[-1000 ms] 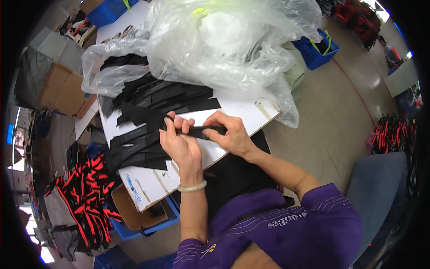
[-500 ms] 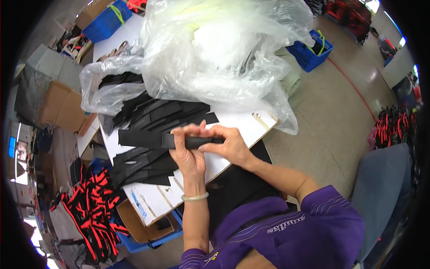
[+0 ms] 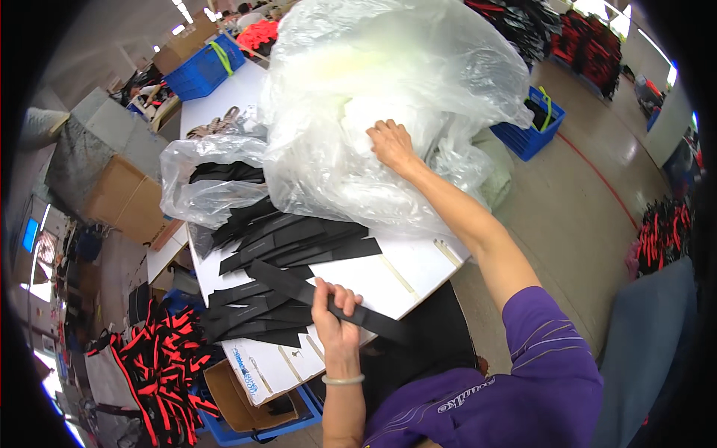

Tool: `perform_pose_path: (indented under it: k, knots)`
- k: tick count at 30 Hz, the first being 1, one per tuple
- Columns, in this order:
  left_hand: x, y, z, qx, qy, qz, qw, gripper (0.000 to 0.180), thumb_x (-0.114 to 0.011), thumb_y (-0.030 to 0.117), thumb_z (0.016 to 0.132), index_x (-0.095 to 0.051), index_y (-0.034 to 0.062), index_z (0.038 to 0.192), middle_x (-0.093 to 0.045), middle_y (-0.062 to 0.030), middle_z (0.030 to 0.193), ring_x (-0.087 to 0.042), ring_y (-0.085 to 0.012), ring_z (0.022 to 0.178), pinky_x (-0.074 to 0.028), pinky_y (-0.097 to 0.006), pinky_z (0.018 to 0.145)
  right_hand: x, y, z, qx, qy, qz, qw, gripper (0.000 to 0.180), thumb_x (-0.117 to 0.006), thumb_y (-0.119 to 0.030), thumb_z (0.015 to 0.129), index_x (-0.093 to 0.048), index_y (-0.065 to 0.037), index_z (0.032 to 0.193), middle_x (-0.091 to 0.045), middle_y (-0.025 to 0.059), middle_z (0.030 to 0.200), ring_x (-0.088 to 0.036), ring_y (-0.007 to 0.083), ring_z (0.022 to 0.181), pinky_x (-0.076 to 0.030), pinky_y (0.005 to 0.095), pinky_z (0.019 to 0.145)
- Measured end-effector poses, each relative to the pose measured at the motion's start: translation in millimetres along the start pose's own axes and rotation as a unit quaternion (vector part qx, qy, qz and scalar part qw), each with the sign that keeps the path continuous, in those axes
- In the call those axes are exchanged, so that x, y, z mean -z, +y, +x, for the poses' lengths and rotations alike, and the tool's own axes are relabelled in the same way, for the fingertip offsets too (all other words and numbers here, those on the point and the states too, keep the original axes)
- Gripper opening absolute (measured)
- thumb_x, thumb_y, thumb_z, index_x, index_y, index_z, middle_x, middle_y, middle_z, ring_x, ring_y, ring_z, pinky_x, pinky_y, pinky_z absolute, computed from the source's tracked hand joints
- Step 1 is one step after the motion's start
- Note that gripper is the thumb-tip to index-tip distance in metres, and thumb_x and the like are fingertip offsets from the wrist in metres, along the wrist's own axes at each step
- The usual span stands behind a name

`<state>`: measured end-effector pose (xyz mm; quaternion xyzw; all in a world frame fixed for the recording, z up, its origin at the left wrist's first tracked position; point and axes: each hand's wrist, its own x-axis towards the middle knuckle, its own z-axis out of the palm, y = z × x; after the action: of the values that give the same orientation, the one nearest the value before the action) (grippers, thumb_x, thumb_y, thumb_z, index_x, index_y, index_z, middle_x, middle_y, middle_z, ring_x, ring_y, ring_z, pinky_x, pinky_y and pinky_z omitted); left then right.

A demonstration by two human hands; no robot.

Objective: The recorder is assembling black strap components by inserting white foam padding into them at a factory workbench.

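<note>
My left hand (image 3: 337, 319) is closed round a flat black fabric strip (image 3: 282, 282), which slants over the table's near edge with both ends sticking out. My right hand (image 3: 391, 144) reaches far forward to the large clear plastic bag (image 3: 310, 112). Its fingers are bent down onto the white contents (image 3: 360, 118), and whatever they pinch is hidden. Between the bag and my left hand lies a pile of black strips (image 3: 299, 233). A second pile of strips (image 3: 250, 310) fans out left of my left hand.
The white table (image 3: 358, 270) carries a smaller plastic bag (image 3: 179, 168) with black pieces. Blue baskets stand at the far left (image 3: 196, 75) and right (image 3: 523, 142). Red-and-black straps (image 3: 153, 366) hang at the left, near a cardboard box (image 3: 231, 388). A grey chair back (image 3: 646, 336) is at the right.
My right hand has let go of the strip and moved forward to the big bag. My left hand has come lower with the strip, which now tilts down to the right.
</note>
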<state>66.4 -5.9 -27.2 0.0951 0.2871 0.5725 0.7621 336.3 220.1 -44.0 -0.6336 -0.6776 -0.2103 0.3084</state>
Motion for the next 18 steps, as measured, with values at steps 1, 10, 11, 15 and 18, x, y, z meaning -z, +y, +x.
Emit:
perform_pose_path:
  k: [1, 10, 11, 15, 18]
  knots:
    - [3, 0, -3, 0.005, 0.005, -0.01, 1.0, 0.028, -0.057, 0.03, 0.097, -0.054, 0.011, 0.077, -0.037, 0.0011, 0.056, -0.035, -0.0119, 0.048, -0.041, -0.031, 0.06, -6, 2, 5, 0.009, 0.002, 0.008, 1.0, 0.014, -0.066, -0.007, 0.075, -0.069, -0.009, 0.088, -0.064, 0.0095, 0.095, -0.058, 0.0267, 0.099, -0.048, 0.0411, 0.075]
    - [10, 7, -13, -0.052, 0.034, 0.017, 0.998, 0.011, -0.062, 0.013, 0.093, -0.054, 0.0064, 0.09, -0.041, 0.0014, 0.06, -0.041, -0.0089, 0.049, -0.047, -0.03, 0.056, 35, -31, 5, 0.027, 0.127, 0.145, 0.981, 0.016, -0.074, -0.01, 0.07, -0.063, -0.007, 0.081, -0.065, 0.0079, 0.089, -0.06, 0.0254, 0.092, -0.042, 0.0395, 0.082]
    - [8, 5, -13, -0.059, 0.041, 0.002, 0.997, 0.011, -0.062, 0.013, 0.093, -0.054, 0.0064, 0.09, -0.041, 0.0014, 0.06, -0.041, -0.0089, 0.049, -0.047, -0.03, 0.056, 59, -52, 2, 0.033, 0.123, 0.203, 0.971, 0.015, -0.073, -0.007, 0.07, -0.062, -0.006, 0.08, -0.066, 0.0089, 0.091, -0.061, 0.0267, 0.091, -0.043, 0.0404, 0.082]
    - [4, 3, -14, -0.168, 0.046, 0.077, 0.982, 0.029, -0.064, 0.009, 0.091, -0.053, -0.002, 0.116, -0.051, -0.0012, 0.074, -0.045, -0.0076, 0.053, -0.05, -0.027, 0.059, 141, -148, -52, 0.226, 0.033, 0.336, 0.914, 0.018, -0.066, 0.001, 0.064, -0.055, -0.002, 0.078, -0.065, 0.014, 0.1, -0.063, 0.0303, 0.089, -0.047, 0.043, 0.083]
    - [-3, 4, -20, -0.217, 0.04, 0.128, 0.967, 0.034, -0.068, 0.007, 0.088, -0.055, -0.0039, 0.118, -0.056, -0.0008, 0.08, -0.046, -0.0064, 0.057, -0.044, -0.023, 0.055, 151, -184, -95, 0.264, -0.049, 0.352, 0.897, 0.019, -0.068, -0.006, 0.069, -0.058, -0.001, 0.084, -0.065, 0.0138, 0.102, -0.065, 0.0274, 0.088, -0.048, 0.0419, 0.087]
